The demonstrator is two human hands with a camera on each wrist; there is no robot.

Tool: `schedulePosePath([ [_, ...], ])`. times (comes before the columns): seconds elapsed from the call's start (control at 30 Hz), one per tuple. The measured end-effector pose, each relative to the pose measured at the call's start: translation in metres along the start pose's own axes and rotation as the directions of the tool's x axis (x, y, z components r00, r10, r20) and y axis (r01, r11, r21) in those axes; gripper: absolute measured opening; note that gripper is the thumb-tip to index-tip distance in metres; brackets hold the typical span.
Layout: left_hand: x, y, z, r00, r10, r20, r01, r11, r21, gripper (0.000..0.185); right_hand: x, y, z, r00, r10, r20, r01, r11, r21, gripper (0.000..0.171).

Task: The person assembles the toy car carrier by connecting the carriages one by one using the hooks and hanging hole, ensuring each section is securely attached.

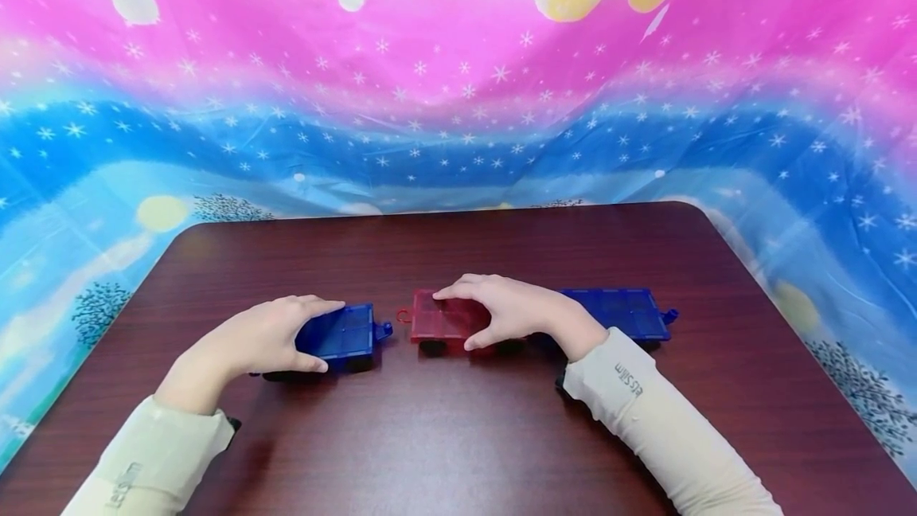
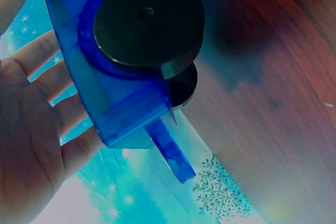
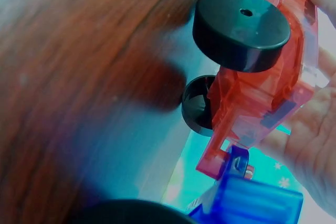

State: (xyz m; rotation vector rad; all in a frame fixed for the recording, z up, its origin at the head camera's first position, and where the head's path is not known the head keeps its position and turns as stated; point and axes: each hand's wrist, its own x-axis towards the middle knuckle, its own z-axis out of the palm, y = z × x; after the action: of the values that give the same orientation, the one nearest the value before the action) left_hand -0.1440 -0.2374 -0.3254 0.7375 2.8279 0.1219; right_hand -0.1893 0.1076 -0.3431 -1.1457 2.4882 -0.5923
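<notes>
My left hand (image 1: 261, 337) grips a translucent blue toy car (image 1: 353, 331) by its long sides, thumb nearest me. Black wheels (image 2: 149, 22) show beneath it in the left wrist view. My right hand (image 1: 519, 307) holds a translucent red toy car (image 1: 438, 318) across its flat top. A red loop (image 1: 403, 316) on that car faces the blue hitch (image 1: 384, 330) of the left car, with a small gap between them. Behind the right hand is a second blue car (image 1: 623, 313). Its blue coupling (image 3: 237, 161) meets the red car's rear arm (image 3: 214, 161) in the right wrist view.
All three cars are in a row across a dark brown wooden table (image 1: 430, 436) with rounded far corners. A pink and blue patterned cloth (image 1: 458, 86) hangs around the table's far edge and sides.
</notes>
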Motion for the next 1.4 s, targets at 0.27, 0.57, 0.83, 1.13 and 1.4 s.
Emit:
schedulePosePath([
  [0.27,0.006,0.007,-0.001,1.0,0.016,0.004,-0.016,1.0,0.008,0.081,-0.001,0.004,0.001,1.0,-0.015,-0.001,0.015,1.0,0.023,0.073],
  [0.57,0.013,0.012,0.0,0.999,0.034,-0.007,-0.034,0.999,0.002,0.081,-0.001,0.003,0.0,1.0,-0.02,0.006,0.02,0.999,0.026,0.073],
  [0.83,0.016,0.013,0.002,0.999,0.034,-0.001,-0.034,0.999,-0.007,0.081,-0.002,0.002,-0.001,1.0,-0.009,0.017,0.009,1.0,-0.004,0.073],
  [1.13,0.017,0.011,0.007,0.999,0.046,-0.008,-0.046,0.999,-0.01,0.081,-0.002,0.002,0.001,1.0,-0.01,0.022,0.01,1.0,-0.01,0.072],
  [1.4,0.019,0.01,0.007,0.998,0.057,-0.013,-0.057,0.998,-0.008,0.081,0.0,0.004,0.002,1.0,-0.007,0.026,0.009,0.999,-0.047,0.071],
])
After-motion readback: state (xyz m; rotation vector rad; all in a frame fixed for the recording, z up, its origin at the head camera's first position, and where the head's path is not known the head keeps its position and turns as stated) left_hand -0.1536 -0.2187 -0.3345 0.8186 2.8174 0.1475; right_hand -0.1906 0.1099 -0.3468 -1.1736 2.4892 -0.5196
